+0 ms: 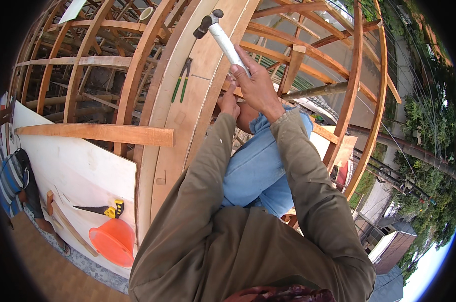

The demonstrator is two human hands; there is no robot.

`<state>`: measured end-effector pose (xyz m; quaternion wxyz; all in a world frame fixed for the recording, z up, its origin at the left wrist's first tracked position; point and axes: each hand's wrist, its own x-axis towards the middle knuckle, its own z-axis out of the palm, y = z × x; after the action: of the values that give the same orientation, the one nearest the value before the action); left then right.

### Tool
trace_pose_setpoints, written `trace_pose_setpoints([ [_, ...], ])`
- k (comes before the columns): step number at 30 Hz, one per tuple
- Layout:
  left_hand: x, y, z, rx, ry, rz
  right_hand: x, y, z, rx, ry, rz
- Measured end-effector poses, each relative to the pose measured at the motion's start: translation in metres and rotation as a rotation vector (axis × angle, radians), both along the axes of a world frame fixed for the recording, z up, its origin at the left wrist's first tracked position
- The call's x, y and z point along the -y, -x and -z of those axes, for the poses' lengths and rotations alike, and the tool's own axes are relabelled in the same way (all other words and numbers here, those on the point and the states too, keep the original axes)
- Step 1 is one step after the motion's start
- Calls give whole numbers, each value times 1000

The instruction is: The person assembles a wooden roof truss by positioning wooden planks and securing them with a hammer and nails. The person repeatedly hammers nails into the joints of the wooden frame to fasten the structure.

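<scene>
My right hand is wrapped round the white handle of a hammer. The dark head of the hammer is raised over the long plywood strip. Just below it, my left hand is closed in a pinch at the strip's right edge, by a wooden beam; what its fingers hold is too small to make out. Pincers with green handles lie on the strip, left of my hands. A thin dark nail or mark shows beside them.
Curved wooden ribs form an open frame at left, with more ribs at right and a drop beyond. A loose beam crosses at left. On a white sheet lie a handsaw and orange bucket. Another person is beside it.
</scene>
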<state>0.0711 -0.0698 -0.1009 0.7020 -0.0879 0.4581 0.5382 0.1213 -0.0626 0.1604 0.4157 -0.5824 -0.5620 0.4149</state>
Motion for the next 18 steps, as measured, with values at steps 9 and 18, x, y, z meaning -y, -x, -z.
trace_pose_setpoints([
  [9,15,10,7,71,-48,-1,14,-10,14,-16,105,62],
  [18,15,12,10,203,-146,-46,10,-1,17,167,88,1],
])
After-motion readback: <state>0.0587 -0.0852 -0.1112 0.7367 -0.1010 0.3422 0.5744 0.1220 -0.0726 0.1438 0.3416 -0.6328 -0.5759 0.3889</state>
